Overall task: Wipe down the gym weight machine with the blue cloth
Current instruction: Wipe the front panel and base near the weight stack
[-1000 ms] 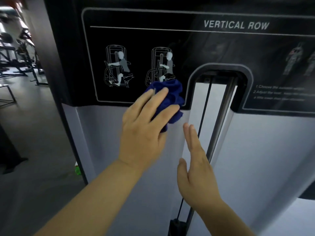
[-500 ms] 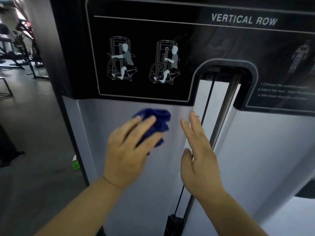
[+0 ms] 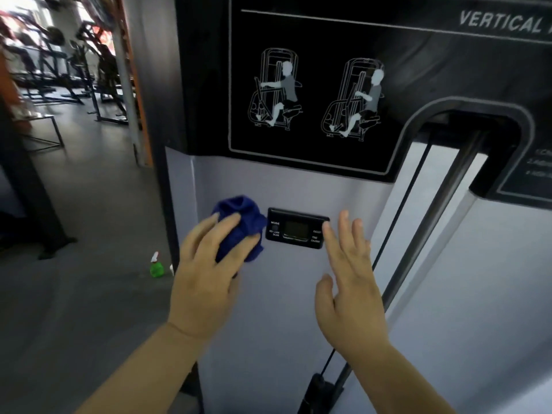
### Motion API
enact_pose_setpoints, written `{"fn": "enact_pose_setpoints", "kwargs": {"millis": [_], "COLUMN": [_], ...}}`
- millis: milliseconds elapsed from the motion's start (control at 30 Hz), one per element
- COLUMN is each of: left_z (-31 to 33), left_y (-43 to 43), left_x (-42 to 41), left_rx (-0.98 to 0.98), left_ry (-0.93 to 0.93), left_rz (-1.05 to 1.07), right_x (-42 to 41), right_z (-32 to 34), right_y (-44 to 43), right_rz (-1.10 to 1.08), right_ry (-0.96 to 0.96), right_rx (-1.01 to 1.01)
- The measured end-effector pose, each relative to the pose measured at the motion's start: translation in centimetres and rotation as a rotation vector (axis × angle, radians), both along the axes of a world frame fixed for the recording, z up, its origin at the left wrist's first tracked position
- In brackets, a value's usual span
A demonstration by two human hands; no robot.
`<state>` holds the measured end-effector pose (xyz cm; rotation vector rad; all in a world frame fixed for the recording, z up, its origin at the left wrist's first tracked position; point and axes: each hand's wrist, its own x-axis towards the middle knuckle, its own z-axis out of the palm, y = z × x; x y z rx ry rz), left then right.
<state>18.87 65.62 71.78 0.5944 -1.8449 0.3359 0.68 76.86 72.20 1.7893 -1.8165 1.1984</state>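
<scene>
The person is standing close against the weight machine, working over its pale grey front panel just under the black instruction placard. The blue cloth is sitting bunched up on that panel, just left of a small black display and touching or nearly touching its edge. It is looking soft and light, a thing that is going to crumple and slide easily on the smooth panel, so I would judge it best handled from the middle of the wad with a flat palm bearing down, keeping loose corners from trailing. The left hand is doing roughly that: its fingers are lying spread and almost straight across the cloth, pressing it to the panel rather than clenching it, though the thumb is hidden and I cannot tell whether it is tucking under. The right hand is holding nothing, its fingers released and fanned apart, the forefinger tip reaching the display's right end; whether the palm is resting on the panel I cannot say. A cable is running down the slot beside it, and a green spray bottle is standing on the floor near the machine's corner.
</scene>
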Motion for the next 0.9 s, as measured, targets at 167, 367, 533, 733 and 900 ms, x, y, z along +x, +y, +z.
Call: {"fn": "enact_pose_setpoints", "kwargs": {"millis": [167,367,533,733,900], "left_z": [-0.7,-9.0,-3.0,-5.3,-8.2], "left_y": [-1.1,0.7,2.0,2.4,3.4], "left_x": [-0.3,0.7,-1.4,-3.0,-3.3], "left_rx": [0.046,0.29,0.161,0.174,0.298], "left_ry": [-0.039,-0.311,0.006,-0.375,-0.458], "left_rz": [0.018,0.061,-0.019,-0.067,-0.095], "right_x": [0.5,0.0,0.2,-0.7,-1.6], "right_z": [-1.0,-1.2,-1.4,-1.2,-1.8], "right_y": [-0.1,0.0,0.0,0.6,1.4], "right_rz": [-0.02,-0.019,-0.024,-0.005,-0.002], "right_ry": [-0.005,0.028,0.02,0.035,0.072], "right_rx": [0.031,0.084,0.066,0.105,0.161]}}
